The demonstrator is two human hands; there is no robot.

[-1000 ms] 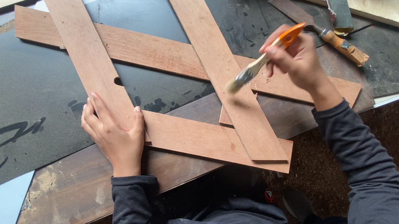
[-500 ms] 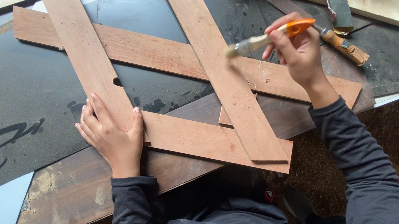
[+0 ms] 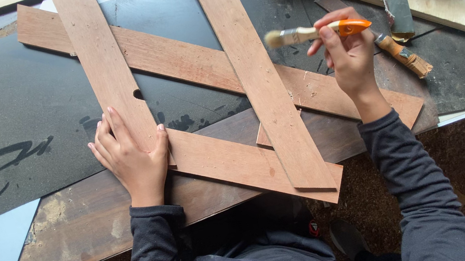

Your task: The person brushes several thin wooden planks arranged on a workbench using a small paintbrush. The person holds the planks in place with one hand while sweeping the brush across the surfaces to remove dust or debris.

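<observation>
Spreading across most of the view, the dark worktop (image 3: pixel 11 123) carries three long reddish-brown wooden slats that cross one another. One slat (image 3: pixel 191 71) runs from the far left corner toward the right edge, a second slat (image 3: pixel 259 82) lies over it and reaches the near edge, and a third slat (image 3: pixel 105 64) comes down from the far edge on the left. My left hand (image 3: pixel 133 159) lies flat, fingers spread, pressing on the near end of that third slat close to the near edge, gripping nothing. My right hand (image 3: pixel 349 57) is raised above the right part of the worktop, its fingers closed on the orange handle of a small paintbrush (image 3: pixel 316 31), bristles pointing left over the second slat. Just beside that hand lies a wooden-handled scraper (image 3: pixel 394 3).
</observation>
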